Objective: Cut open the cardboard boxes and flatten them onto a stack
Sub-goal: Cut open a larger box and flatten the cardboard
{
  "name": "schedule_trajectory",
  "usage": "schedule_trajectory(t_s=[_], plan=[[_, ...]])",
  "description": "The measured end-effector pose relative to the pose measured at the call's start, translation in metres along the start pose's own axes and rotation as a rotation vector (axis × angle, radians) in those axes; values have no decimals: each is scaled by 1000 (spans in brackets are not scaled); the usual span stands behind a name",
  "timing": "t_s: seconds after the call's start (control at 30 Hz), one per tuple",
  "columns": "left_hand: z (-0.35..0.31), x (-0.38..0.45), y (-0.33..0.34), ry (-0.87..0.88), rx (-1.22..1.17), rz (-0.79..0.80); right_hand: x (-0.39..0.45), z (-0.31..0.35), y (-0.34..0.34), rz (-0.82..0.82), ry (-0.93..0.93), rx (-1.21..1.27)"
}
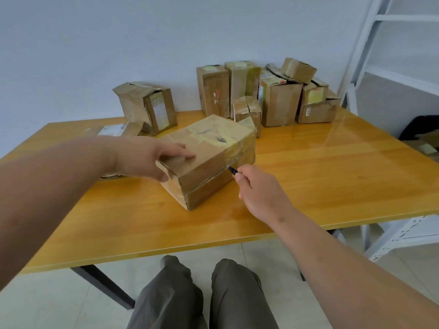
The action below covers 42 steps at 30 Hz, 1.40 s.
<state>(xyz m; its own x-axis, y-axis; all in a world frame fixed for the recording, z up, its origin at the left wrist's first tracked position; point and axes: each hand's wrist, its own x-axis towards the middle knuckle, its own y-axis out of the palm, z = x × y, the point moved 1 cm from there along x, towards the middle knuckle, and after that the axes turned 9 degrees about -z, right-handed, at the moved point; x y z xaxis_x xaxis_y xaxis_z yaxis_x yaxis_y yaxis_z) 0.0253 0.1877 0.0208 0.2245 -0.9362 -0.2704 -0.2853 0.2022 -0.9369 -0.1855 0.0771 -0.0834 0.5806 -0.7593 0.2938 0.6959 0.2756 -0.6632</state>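
A yellow bench (308,176) is standing against a pale wall, with taped boxes (261,96) piled along its far edge. One box (209,160) is lying near the middle. The left hand (152,157) is pressing on its top, fingers fairly straight, thumb against the near end. The right hand (259,191) is gripping a knife (232,170), tip meeting the taped side seam. Cutting is in hand; next, probably, the blade needs drawing steadily along that seam, well apart from the bracing fingers.
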Motion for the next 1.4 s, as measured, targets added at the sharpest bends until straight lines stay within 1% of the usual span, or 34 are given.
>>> schedule_trajectory(t_s=[0.1, 0.17, 0.3, 0.33, 0.37, 0.4, 0.47, 0.57, 0.63, 0.73, 0.97, 1.4], plan=[[-4, 5, 4, 61, 79, -137, -1, 1, 2, -8, 6, -3], [-10, 11, 5, 51, 187, -242, -2, -1, 1, -23, 28, -4], [-25, 21, 15, -17, 485, -470, -7, -7, 0, -66, 41, 16], [-25, 25, 20, -41, 480, -509, -8, -8, 0, -74, 38, 15], [-24, 28, 26, -64, 426, -522, -8, -9, 0, -80, 34, 7], [-22, 29, 31, -78, 352, -512, -8, -10, 0, -83, 27, -6], [-18, 31, 37, -61, 273, -421, -9, -10, 1, -82, 14, -25], [-14, 34, 36, -11, 298, -251, -9, -7, 4, -69, -7, -45], [-14, 36, 35, -4, 331, -218, -9, -5, 6, -61, -48, -81], [-13, 40, 35, 1, 340, -210, -8, -2, 10, -63, -105, -125], [-11, 41, 36, 16, 349, -230, -6, -2, 16, -78, -136, -163], [-13, 38, 37, 16, 337, -240, -6, 0, 27, -145, -126, -158]])
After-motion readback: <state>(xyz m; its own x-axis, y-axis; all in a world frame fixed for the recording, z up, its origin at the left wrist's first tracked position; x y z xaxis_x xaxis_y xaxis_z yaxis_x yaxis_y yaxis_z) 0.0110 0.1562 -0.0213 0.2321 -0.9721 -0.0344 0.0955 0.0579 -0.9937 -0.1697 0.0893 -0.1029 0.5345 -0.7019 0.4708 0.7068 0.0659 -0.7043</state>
